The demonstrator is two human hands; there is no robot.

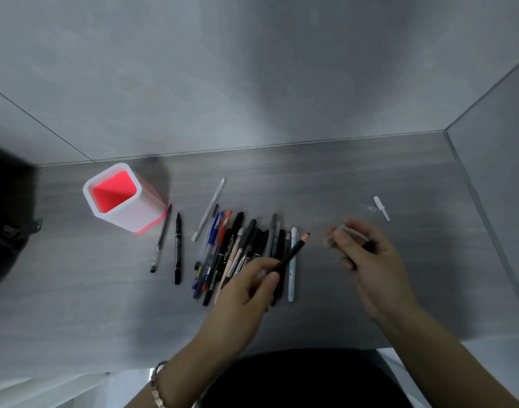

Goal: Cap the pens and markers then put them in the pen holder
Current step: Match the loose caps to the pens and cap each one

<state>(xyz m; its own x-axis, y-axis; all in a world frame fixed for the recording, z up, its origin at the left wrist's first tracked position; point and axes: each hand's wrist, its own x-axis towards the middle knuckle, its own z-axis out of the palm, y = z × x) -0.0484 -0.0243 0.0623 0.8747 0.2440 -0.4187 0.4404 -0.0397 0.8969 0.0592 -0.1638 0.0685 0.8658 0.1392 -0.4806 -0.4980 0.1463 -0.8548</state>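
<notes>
Pen holder point(116, 198): square, white outside, red inside, upright near the table's back-left, mouth open and seemingly empty. Likely light and easily tipped; drop items in from straight above.

Two loose black pens point(169, 240): lying just right of the holder, apart from each other. Slim, stiff, light; best pinched at mid-barrel.

White pen point(208, 210): lying aslant, its lower end by the heap.

Heap of pens and markers point(237, 254): centre of the table, barrels side by side and overlapping, some probably smooth and prone to roll. Lift singly from the near ends.

Left hand point(246, 293): closed in a pinch on a black pencil point(293, 250), orange-tipped end raised away from the body, above the heap.

Right hand point(367, 260): fingers curled on a slim pale item with a dark end, motion-blurred; pen or cap cannot be told.

White cap point(381, 208): far right, with a small clear piece point(367, 207) just beside it. Tiny, light, easily flicked.

Table point(311, 184): walled at back and right; open room lies between heap and holder.
</notes>
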